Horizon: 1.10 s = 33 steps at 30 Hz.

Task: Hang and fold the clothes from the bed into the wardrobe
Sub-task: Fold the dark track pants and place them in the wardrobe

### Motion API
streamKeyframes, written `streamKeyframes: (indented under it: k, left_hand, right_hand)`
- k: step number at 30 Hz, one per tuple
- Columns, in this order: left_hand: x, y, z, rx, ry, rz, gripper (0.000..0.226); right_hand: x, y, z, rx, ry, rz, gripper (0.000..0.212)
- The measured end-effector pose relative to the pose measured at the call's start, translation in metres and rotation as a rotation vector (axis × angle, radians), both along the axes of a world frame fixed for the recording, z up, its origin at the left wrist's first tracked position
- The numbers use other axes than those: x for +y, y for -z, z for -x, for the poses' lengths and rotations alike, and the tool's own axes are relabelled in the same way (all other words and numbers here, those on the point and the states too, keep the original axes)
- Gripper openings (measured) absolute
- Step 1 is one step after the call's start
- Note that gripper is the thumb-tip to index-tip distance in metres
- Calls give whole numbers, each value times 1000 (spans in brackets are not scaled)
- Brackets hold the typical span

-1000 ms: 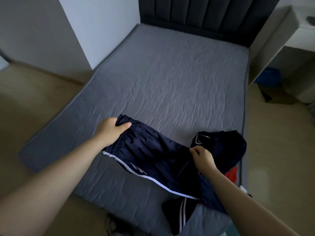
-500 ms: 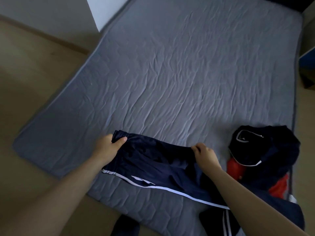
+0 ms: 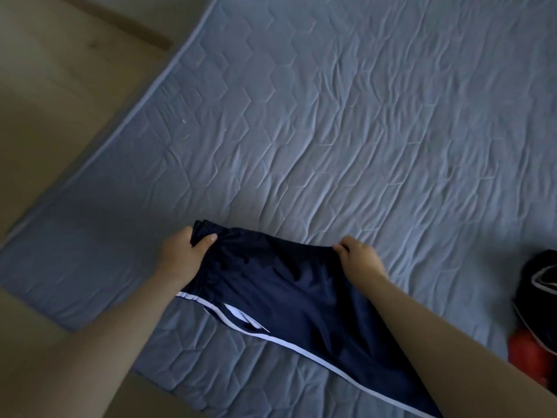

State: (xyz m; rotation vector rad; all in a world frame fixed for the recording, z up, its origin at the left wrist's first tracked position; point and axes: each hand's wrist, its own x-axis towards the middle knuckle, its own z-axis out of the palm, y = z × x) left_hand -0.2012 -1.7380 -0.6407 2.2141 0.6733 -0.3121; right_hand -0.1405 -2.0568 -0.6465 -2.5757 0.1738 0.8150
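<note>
Left hand point(image 3: 180, 257) fingers curled round the waistband's left end, navy track pants point(image 3: 289, 297) with a white side stripe spread near the bed point(image 3: 331, 116)'s near edge, right hand point(image 3: 358, 260) pinching the waistband's right end, dark and red clothes point(image 3: 539, 300) at the right edge.

The light is dim and cool, soft rather than hard, and strongest across the upper right of the bed point(image 3: 361, 131). There it rakes low over the quilted cover and gives each crease a thin pale ridge and a faint shadow. The bed's near left corner sinks into a darker blue-grey. The floor point(image 3: 60, 101) at the upper left is smeared and soft. The navy trousers point(image 3: 286, 291) read almost black, their folds barely showing, while their white stripe point(image 3: 301, 346) stands out clearly. The left forearm point(image 3: 99, 342) and right forearm point(image 3: 452, 351) look soft and stretched wide towards the bottom edge. The dark garment point(image 3: 539, 285) and red cloth point(image 3: 527, 351) at the right edge are blurred.
</note>
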Motion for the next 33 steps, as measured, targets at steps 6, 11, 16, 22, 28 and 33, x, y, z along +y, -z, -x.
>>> streamKeyframes:
  k: [6,11,16,22,28,33]
  left_hand:
    - [59,44,-63,-86,63,-41,34]
    - [100,57,-105,-142,49,-93,41]
    - [136,72,-132,-14,97,-325,37]
    - [135,79,-113,-56,141,-407,37]
    - [85,65,-86,-182,169,-314,30]
    - [26,71,-60,-134,208,-162,28]
  right_hand:
    - [49,50,-56,-51,-31,-10,25]
    - [95,76,-96,-97,-13,-25,26]
    - [135,97,-124,-131,12,-40,26]
    - [143,113,-119,-35,5,-51,34]
    - [113,114,-96,107,-78,-11,55]
    - [97,112,-109,152,-175,-57,61]
